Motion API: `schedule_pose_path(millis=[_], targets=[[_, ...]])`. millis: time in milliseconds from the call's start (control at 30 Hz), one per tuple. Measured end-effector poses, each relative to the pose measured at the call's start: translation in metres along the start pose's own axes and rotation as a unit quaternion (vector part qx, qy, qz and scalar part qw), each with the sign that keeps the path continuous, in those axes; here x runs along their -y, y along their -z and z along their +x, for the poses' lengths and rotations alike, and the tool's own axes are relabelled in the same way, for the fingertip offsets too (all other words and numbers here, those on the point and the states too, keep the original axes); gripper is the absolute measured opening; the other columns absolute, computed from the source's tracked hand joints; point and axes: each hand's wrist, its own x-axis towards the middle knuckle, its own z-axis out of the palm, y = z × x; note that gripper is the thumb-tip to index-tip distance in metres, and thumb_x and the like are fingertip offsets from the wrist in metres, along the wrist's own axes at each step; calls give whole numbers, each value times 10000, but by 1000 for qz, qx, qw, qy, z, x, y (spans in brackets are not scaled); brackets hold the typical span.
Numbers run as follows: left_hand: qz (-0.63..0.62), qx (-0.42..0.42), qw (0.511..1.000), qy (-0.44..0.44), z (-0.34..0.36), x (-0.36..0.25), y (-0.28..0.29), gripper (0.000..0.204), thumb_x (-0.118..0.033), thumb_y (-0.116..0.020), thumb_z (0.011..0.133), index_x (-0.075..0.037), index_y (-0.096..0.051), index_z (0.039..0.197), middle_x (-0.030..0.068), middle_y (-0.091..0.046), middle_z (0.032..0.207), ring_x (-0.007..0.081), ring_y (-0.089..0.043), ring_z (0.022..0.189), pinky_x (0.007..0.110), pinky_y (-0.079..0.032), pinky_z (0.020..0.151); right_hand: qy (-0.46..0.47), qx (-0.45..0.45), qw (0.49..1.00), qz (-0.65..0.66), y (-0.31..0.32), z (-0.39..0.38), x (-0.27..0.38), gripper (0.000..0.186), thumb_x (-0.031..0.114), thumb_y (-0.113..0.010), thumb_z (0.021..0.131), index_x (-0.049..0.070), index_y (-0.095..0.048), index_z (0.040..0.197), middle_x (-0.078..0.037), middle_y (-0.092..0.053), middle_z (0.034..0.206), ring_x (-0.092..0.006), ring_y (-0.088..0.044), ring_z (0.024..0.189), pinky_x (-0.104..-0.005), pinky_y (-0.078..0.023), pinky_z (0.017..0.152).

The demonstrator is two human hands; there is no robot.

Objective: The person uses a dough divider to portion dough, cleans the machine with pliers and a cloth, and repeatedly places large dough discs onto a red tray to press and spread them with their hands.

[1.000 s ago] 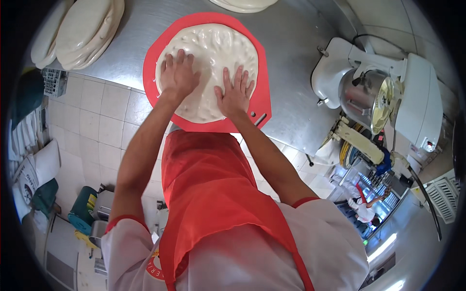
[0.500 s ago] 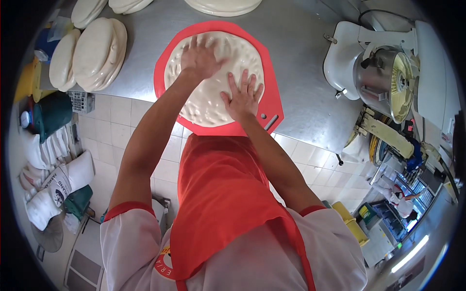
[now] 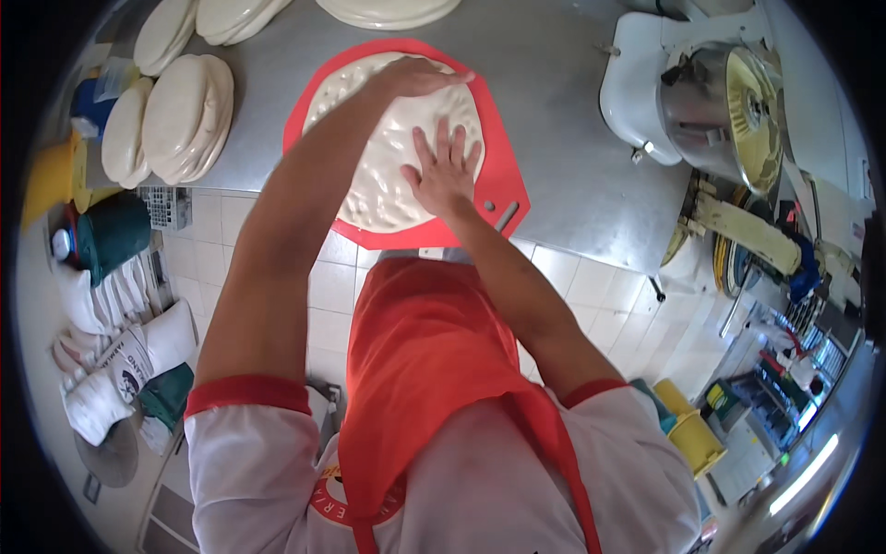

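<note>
A round sheet of pale, glossy dough [image 3: 378, 185], covered in dimples, lies on a red many-sided board [image 3: 498, 171] on a steel table [image 3: 591, 212]. My left hand [image 3: 426, 78] is over the far part of the dough at its right edge, seen side-on with fingers stretched out. Nearer, on the right half, my right hand [image 3: 446, 168] rests on the dough with its fingers spread. Neither hand grips anything. A slot and a hole show at the board's near right corner.
Stacks of dough rounds [image 3: 189, 120] sit at the table's back left and back. A white mixer [image 3: 628, 83] with a steel bowl stands at the right. White sacks [image 3: 129, 365] and green bins [image 3: 115, 235] are at the left. A distant person [image 3: 794, 360] shows at lower right.
My left hand has moved from the left part of the dough up and rightward to its far edge. My right hand stays on the right half, fingers spread.
</note>
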Motion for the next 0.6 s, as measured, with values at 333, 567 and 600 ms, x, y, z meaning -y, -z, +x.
schedule_pose_path(millis=[333,567,600], targets=[[-478,-23,878,21,-42,33,31,827,-581,-561,867,-153,-317,1531,107,-220,1615,364,-163,1492,551,-214,1180,-73,186,980,-11,69,34,-3,874,501,-604,884,211,-154,1575,-169,-23,1639,-409,-62,1501,-639,-125,1161],[34,12,995,-92,-98,18,-20,874,-534,-633,825,-149,-295,1533,99,-204,1619,384,-181,1480,593,-257,1149,-98,127,987,13,65,-8,26,840,510,-666,844,113,-336,1506,-173,-349,1526,-345,-343,1415,-475,-314,1136],[23,95,989,-112,-81,29,-2,890,-546,-642,817,-148,-295,1533,102,-198,1621,389,-169,1482,602,-248,1150,-106,143,977,117,54,-22,31,765,501,-643,865,127,-386,1481,-174,-409,1479,-331,-382,1389,-435,-328,1128]])
